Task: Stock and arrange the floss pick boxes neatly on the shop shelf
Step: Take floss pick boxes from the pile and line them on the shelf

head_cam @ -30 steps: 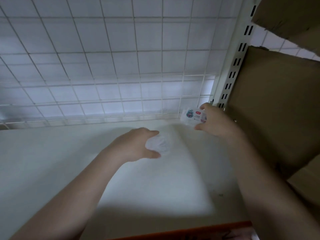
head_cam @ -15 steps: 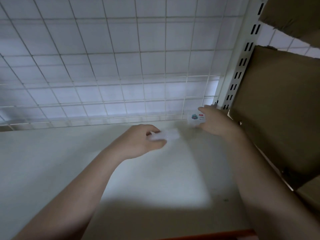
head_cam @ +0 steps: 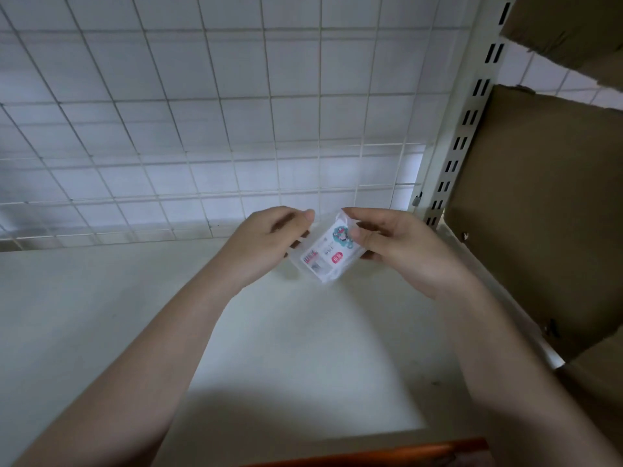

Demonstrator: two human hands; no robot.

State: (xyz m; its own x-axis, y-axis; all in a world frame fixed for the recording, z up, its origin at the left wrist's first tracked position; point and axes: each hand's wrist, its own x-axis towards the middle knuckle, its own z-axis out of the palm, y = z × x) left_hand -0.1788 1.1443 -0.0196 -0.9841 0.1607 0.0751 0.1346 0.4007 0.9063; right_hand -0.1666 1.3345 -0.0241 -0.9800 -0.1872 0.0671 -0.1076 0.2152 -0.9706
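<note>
- Left hand [head_cam: 266, 242] has come in from mid-shelf; its fingers now pinch the left end of the floss pick box [head_cam: 325, 252].
- The box, centre frame, has left the back right corner and hangs tilted above the shelf [head_cam: 101, 315], likely being squared up before placing.
- Right hand [head_cam: 401, 247] fingers grip its other end.

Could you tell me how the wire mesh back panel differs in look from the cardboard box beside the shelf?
The wire mesh back panel is an open white grid showing the tiled wall behind; the cardboard box is a solid brown sheet. The panel stands behind the shelf, while the box stands to its right. Both rise upright from shelf level.
</note>
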